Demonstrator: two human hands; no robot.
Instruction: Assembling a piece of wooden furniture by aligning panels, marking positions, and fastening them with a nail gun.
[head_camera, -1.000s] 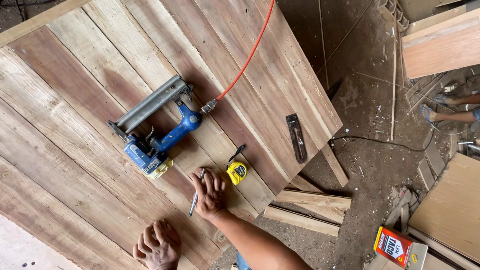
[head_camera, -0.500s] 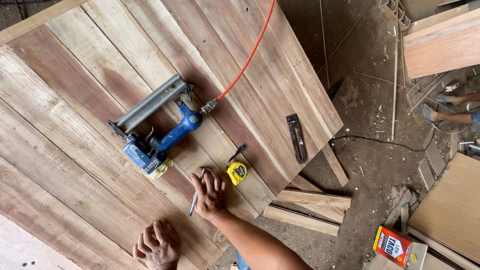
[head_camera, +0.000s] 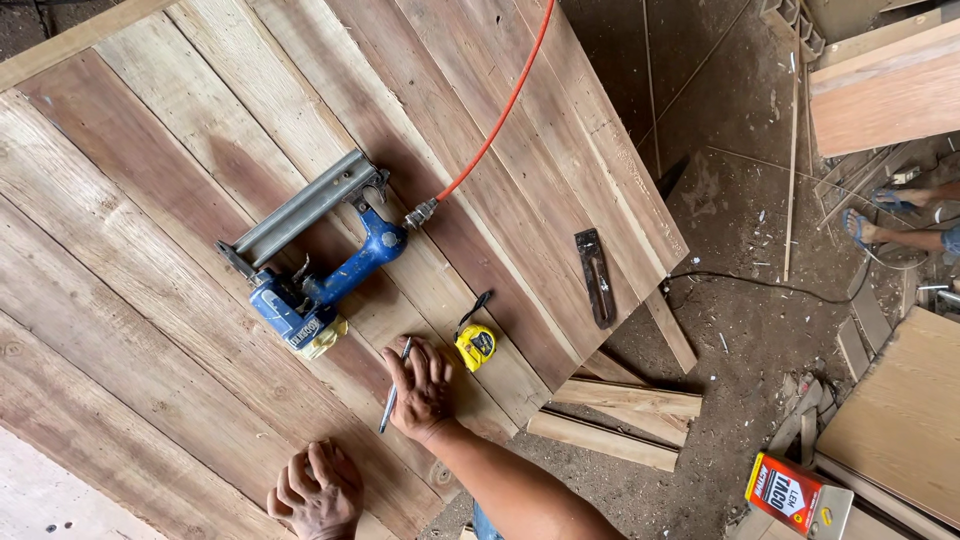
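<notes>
A: We see a worker's right hand (head_camera: 422, 388) flat on a tabletop of joined planks (head_camera: 150, 250), fingers loosely spread, with a slim pen (head_camera: 392, 398) caught under the index finger and lying along the hand's left edge. Its long axis runs near-to-far, tilted slightly to the right at the far end.

B: And the left hand (head_camera: 318, 490)? We make it out at the near edge, knuckles up, fingers curled and pressed on the boards, holding nothing.

A: Agreed. The relation we would mark is this: the blue pneumatic nail gun (head_camera: 315, 270) lies far and to the left of the right hand, well clear of it, its grey magazine slanting from near-left to far-right. The yellow nose end points toward the hands.

B: So the right hand is the nearer of the two to the gun. Its orange air hose (head_camera: 500, 110) runs off to the far right.

A: Just to the right of the right hand's fingertips we see a yellow tape measure (head_camera: 477, 345), close but not touching. Farther right lies a dark flat bar (head_camera: 596, 277) near the table's edge.

B: Beyond the edge we note timber offcuts (head_camera: 620, 420) on the dirt floor and a red and yellow can (head_camera: 795, 495). At the far right, another person's sandalled foot (head_camera: 870, 228).
</notes>
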